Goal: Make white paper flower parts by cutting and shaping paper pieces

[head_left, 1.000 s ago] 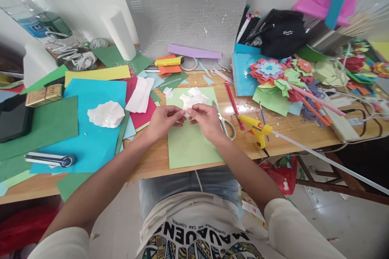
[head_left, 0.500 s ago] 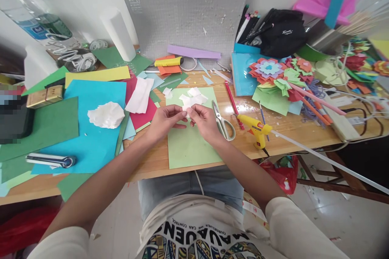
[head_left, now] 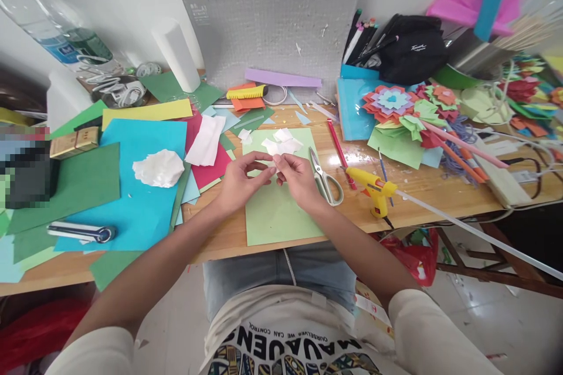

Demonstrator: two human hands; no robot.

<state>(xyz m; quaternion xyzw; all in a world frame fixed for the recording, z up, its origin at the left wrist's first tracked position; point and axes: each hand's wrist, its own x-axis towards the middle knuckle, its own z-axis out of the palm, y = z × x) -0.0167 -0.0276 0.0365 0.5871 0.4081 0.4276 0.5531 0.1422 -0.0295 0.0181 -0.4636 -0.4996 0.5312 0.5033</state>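
Note:
My left hand [head_left: 241,179] and my right hand [head_left: 299,179] meet over a light green sheet [head_left: 279,211] on the wooden table [head_left: 413,196]. Their fingertips pinch a small white paper piece [head_left: 275,163] between them. Just beyond the fingers lie several more white paper scraps [head_left: 281,142] on the same sheet. Scissors [head_left: 325,179] rest right of my right hand, close to the wrist.
A yellow glue gun [head_left: 372,187] and a red pencil [head_left: 338,151] lie right of the scissors. Coloured sheets with crumpled white tissue [head_left: 159,167] and a cutter [head_left: 81,232] cover the left. Paper flowers [head_left: 391,102] sit at the right, a grey cutting mat [head_left: 275,29] against the wall.
My hands have stayed together on the small white piece, with the fingers shifting slightly. The view has drifted a little.

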